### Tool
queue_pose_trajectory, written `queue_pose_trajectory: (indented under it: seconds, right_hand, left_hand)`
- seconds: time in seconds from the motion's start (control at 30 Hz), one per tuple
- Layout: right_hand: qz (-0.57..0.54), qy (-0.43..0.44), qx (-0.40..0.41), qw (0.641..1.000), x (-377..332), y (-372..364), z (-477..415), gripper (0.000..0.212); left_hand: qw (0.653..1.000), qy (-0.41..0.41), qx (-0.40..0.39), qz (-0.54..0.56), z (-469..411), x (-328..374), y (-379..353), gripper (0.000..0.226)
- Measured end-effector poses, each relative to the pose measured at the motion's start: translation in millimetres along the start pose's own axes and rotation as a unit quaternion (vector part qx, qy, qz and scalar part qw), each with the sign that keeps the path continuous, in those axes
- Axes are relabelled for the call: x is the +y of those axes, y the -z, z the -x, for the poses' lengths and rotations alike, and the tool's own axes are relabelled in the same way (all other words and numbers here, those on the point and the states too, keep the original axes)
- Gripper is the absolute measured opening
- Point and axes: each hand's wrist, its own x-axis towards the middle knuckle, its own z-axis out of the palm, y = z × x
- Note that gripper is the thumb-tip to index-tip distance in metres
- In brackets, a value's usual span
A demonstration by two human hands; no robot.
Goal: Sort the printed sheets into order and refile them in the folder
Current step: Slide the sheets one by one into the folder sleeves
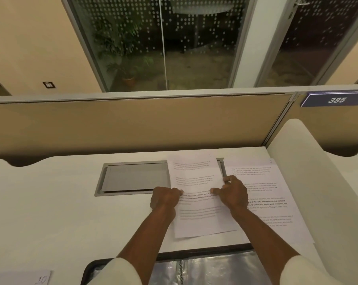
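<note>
A printed sheet (196,179) lies on the white desk (50,202), its far end over a grey hatch. My left hand (165,197) pinches its left edge with curled fingers. My right hand (233,192) holds its right edge, thumb on top of the page. A second printed sheet (266,194), numbered at its top corner, lies flat to the right and partly under the first. The open folder (215,264), black-rimmed with clear plastic sleeves, lies at the desk's near edge between my forearms.
A grey cable hatch (132,177) is set into the desk behind the sheets. A sheet marked 10 (38,279) lies at the near left corner. A tan partition (132,124) closes the back, and a cream divider (309,165) the right side.
</note>
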Motion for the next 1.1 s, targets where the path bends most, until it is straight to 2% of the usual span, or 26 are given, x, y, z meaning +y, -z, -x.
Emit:
queue_pose_trajectory:
  seconds: [0.07, 0.17, 0.43, 0.57, 0.63, 0.77, 0.97, 1.1]
  right_hand:
    - [-0.001, -0.004, 0.000, 1.000, 0.4, 1.8, 0.8, 0.069]
    - [-0.007, 0.007, 0.011, 1.000, 2.4, 2.5, 5.5, 0.064]
    - [-0.087, 0.023, -0.004, 0.996, 8.1, 25.8, 56.5, 0.066]
    - [-0.200, -0.009, -0.098, 0.975, 14.8, 49.4, 119.3, 0.054]
    - [-0.220, -0.016, -0.142, 0.965, 25.3, 58.1, 156.8, 0.047]
    - [-0.234, -0.051, -0.157, 0.958, 71.5, 67.8, 234.1, 0.039]
    - [-0.190, -0.094, -0.145, 0.966, 148.9, 75.4, 312.3, 0.036]
    - [-0.161, -0.062, -0.184, 0.968, 171.7, 86.9, 324.9, 0.039]
  left_hand:
    - [1.000, -0.026, 0.001, -0.010, 4.7, -6.1, 3.9, 0.021]
    - [0.998, -0.063, -0.013, -0.014, 15.8, -17.7, 11.6, 0.016]
    - [0.990, -0.129, -0.054, 0.028, 69.9, -50.7, 63.4, 0.016]
    - [0.986, -0.138, -0.091, 0.028, 121.3, -80.5, 98.3, 0.015]
    - [0.985, -0.130, -0.110, 0.023, 142.6, -105.1, 110.6, 0.015]
    - [0.984, -0.117, -0.134, -0.007, 179.0, -166.4, 122.9, 0.015]
    - [0.978, -0.103, -0.150, -0.100, 227.7, -242.0, 118.6, 0.010]
    - [0.976, -0.103, -0.139, -0.130, 251.0, -257.2, 109.1, 0.013]
